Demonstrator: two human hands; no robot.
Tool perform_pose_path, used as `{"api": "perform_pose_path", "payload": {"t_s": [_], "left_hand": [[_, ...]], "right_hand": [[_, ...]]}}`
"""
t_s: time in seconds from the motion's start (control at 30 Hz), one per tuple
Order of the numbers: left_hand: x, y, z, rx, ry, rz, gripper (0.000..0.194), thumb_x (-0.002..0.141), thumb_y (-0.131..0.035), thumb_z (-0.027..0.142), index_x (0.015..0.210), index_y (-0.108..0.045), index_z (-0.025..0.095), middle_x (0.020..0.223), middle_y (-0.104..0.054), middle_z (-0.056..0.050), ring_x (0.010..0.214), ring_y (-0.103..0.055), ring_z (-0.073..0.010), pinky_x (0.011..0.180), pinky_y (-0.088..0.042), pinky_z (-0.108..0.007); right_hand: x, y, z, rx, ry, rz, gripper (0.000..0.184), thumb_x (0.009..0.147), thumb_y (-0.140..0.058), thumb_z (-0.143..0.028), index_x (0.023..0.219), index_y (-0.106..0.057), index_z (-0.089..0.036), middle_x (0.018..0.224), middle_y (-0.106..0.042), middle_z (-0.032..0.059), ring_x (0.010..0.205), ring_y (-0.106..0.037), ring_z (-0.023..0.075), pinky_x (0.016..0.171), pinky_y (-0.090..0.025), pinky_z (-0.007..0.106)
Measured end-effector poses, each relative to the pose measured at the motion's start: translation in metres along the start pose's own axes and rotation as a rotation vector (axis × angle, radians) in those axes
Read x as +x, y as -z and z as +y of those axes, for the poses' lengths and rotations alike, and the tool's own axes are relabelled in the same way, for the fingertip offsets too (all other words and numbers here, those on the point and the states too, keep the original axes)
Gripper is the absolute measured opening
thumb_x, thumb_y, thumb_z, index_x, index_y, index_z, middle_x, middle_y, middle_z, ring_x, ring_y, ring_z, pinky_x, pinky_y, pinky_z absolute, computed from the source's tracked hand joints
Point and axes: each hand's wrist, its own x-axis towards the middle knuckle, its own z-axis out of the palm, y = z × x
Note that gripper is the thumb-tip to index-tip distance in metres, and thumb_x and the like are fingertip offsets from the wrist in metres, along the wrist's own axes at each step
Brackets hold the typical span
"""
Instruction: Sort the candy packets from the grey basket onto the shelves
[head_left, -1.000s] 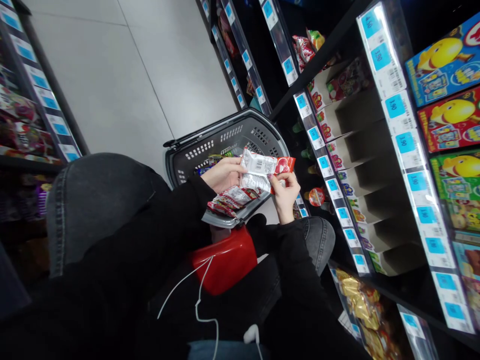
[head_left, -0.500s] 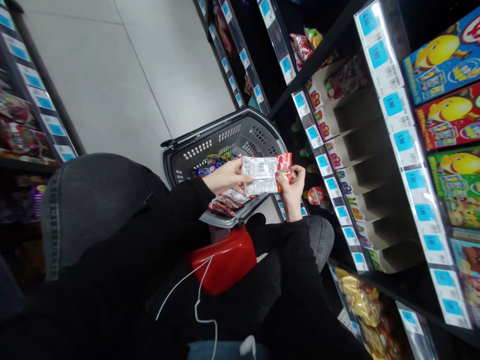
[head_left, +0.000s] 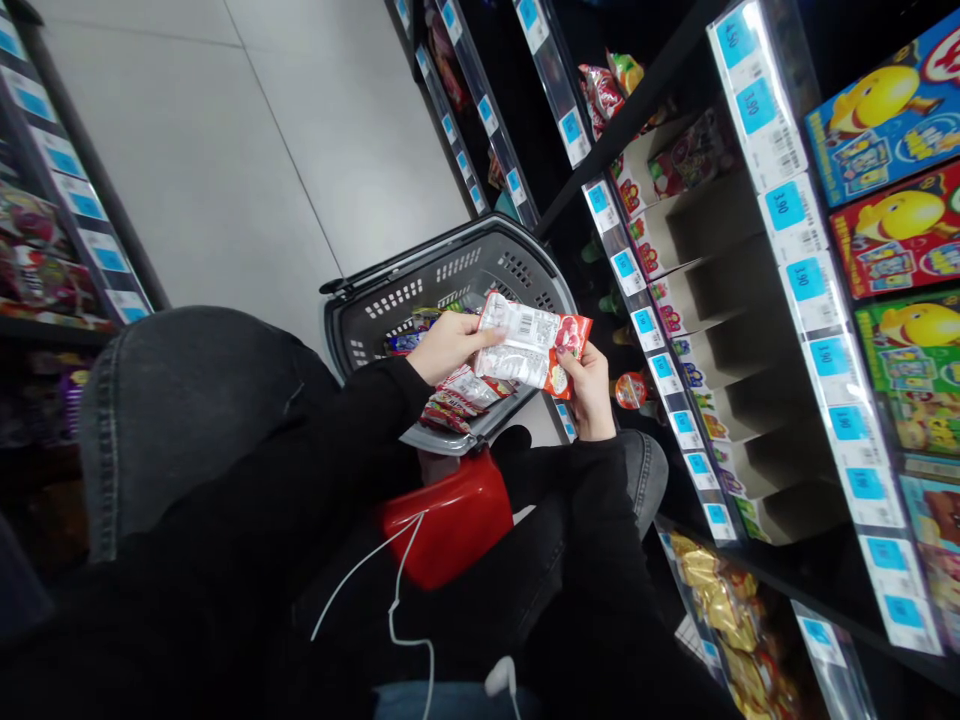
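Note:
Between my two hands is a white and red candy bag (head_left: 525, 342), its printed back with a barcode turned up. My left hand (head_left: 452, 345) pinches the white end, thumb on top. At the red end my right hand (head_left: 587, 388) grips the bag with its thumb over the face. Both hands are above a grey shopping basket (head_left: 457, 250) on the floor. Inside the basket lie several red and white candy bags (head_left: 465, 397) and some blue and green packets (head_left: 411, 335), partly covered by my left hand.
On the right rises a shelf with blue price tags (head_left: 654, 360) and cardboard display boxes (head_left: 750, 330). Colourful boxes (head_left: 892, 230) stand farther right. Another shelf edge (head_left: 82, 190) runs along the left. A red object (head_left: 450, 520) with a white earphone cord (head_left: 397, 600) is near my lap.
The candy bag has tilted, its red end now lower and slightly farther right. My left thumb has shifted up along the white end, and my right hand has moved a little right.

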Motion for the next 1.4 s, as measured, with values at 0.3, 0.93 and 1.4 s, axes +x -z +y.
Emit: {"api": "perform_pose_path", "payload": {"t_s": [0.3,0.93,1.4], "left_hand": [[-0.005,0.003,0.010,0.408,-0.287,0.191,0.019,0.080,-0.053,0.029,0.066,-0.060,0.018,0.049,-0.046,0.003,0.051,-0.040,-0.0112,0.055,-0.033,-0.025],[0.002,0.005,0.005,0.046,-0.139,0.274,0.048,0.078,-0.050,0.060,0.061,-0.054,0.016,0.056,-0.052,0.000,0.057,-0.044,-0.0120,0.052,-0.036,-0.023],[0.003,0.018,0.013,-0.403,0.653,-0.370,0.039,0.082,-0.057,0.038,0.110,-0.065,0.012,0.099,-0.071,-0.014,0.085,-0.067,-0.0223,0.075,-0.052,-0.032]], "right_hand": [[0.001,0.000,0.007,0.074,0.030,-0.008,0.032,0.065,-0.073,-0.043,0.084,-0.066,-0.018,0.085,-0.070,0.0032,0.072,-0.063,0.0159,0.072,-0.052,0.030],[0.008,-0.005,0.008,-0.121,0.158,0.010,0.033,0.073,-0.066,-0.046,0.088,-0.065,-0.016,0.082,-0.067,0.0027,0.071,-0.060,0.0152,0.070,-0.050,0.028],[-0.025,0.013,-0.039,-0.781,0.660,-0.169,0.021,0.085,-0.056,-0.023,0.086,-0.074,-0.034,0.105,-0.061,0.0019,0.110,-0.049,0.0216,0.098,-0.040,0.044]]}}
